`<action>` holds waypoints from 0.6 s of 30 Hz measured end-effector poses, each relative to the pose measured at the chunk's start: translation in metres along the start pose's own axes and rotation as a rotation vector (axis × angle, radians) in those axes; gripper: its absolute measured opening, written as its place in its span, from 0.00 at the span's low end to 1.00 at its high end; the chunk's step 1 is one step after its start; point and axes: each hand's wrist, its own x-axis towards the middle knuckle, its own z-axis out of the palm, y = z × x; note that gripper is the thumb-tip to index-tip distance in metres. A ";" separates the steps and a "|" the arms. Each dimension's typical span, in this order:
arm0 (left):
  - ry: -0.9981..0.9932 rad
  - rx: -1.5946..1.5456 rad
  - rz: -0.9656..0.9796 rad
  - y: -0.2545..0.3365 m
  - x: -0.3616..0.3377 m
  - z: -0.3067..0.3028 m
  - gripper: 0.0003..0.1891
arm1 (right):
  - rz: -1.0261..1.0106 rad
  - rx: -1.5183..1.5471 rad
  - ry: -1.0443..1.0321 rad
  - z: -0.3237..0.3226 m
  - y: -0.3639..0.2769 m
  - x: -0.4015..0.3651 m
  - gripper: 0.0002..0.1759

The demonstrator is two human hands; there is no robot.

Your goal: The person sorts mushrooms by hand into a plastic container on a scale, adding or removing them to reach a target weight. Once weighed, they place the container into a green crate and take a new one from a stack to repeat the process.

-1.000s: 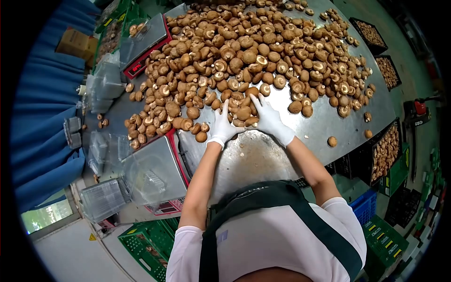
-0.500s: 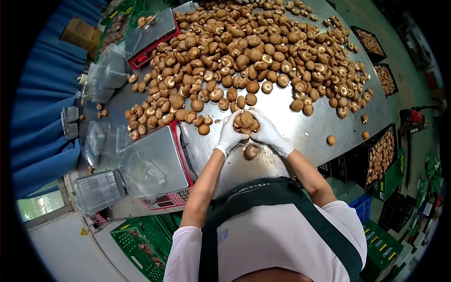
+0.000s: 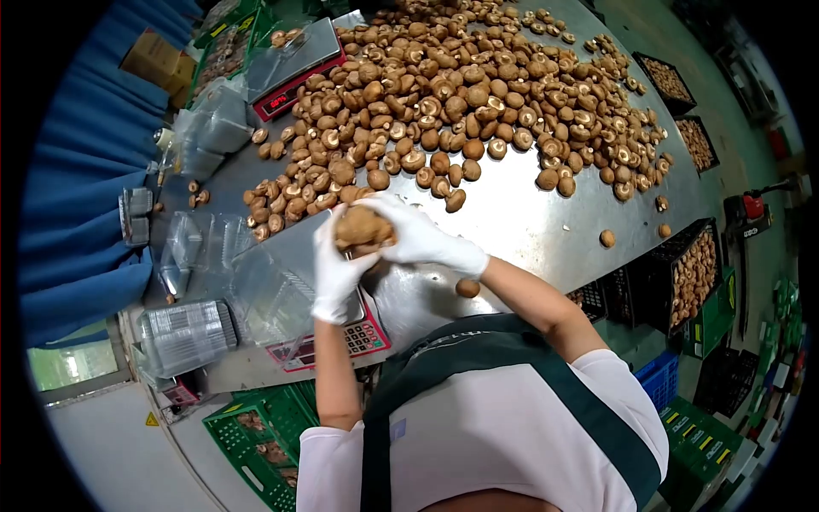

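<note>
White gloves cover both my hands. My left hand and my right hand are closed together around a cluster of brown mushrooms, slightly smeared by motion. They hover near the right edge of the near scale, which has a clear plastic tray on its plate. A single mushroom lies on the metal table by my right wrist. Beyond my hands spreads a large heap of mushrooms.
Another scale with a red display stands at the far left. Stacked clear trays sit at the left edge, near a blue curtain. Black crates of mushrooms stand right of the table; a green crate is below left.
Both hands have moved left with the mushroom cluster, from the middle of the table to the near scale's edge. The loose mushroom beneath them stays behind on the table.
</note>
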 end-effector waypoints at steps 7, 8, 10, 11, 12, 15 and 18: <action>0.157 -0.141 -0.160 -0.019 -0.069 -0.129 0.48 | -0.074 0.037 -0.257 0.114 -0.071 0.050 0.43; 0.162 -0.254 -0.196 -0.021 -0.078 -0.140 0.49 | -0.065 0.019 -0.288 0.128 -0.077 0.053 0.45; 0.154 -0.231 -0.216 -0.040 -0.095 -0.159 0.50 | -0.068 0.003 -0.342 0.158 -0.078 0.057 0.46; 0.139 -0.213 -0.232 -0.052 -0.101 -0.168 0.51 | -0.066 -0.019 -0.390 0.170 -0.074 0.058 0.48; 0.141 -0.212 -0.233 -0.066 -0.107 -0.176 0.51 | -0.068 -0.018 -0.391 0.175 -0.072 0.058 0.48; -0.012 0.010 -0.339 -0.087 -0.115 -0.185 0.52 | -0.173 0.018 -0.294 0.168 -0.063 0.050 0.45; 0.002 0.482 -0.237 -0.096 -0.110 -0.185 0.51 | -0.123 -0.084 -0.159 0.119 -0.030 0.019 0.35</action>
